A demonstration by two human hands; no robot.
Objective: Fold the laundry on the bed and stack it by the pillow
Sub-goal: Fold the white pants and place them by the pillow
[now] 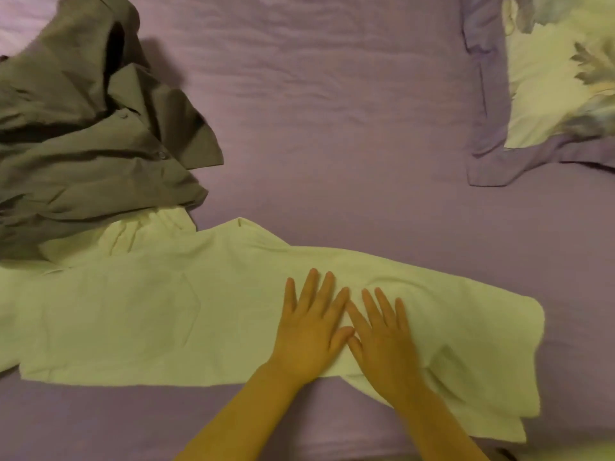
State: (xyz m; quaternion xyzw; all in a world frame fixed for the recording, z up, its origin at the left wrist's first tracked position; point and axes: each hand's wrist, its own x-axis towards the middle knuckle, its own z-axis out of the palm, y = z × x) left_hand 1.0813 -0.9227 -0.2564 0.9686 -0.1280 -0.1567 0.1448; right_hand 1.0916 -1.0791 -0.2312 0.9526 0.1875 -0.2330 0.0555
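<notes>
Both hands — left hand (311, 331), right hand (382, 341) — flat, fingers straight | pale shirt (149, 311) | far edge blurred

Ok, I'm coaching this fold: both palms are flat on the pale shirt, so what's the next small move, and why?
Probably sweep the left hand and right hand apart, smoothing the pale yellow shirt; its right end looks rumpled.

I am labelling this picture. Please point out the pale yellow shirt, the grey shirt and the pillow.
pale yellow shirt (139, 314): head view, flat middle of the cloth.
grey shirt (83, 134): head view, crumpled middle.
pillow (545, 104): head view, floral centre panel.
</notes>
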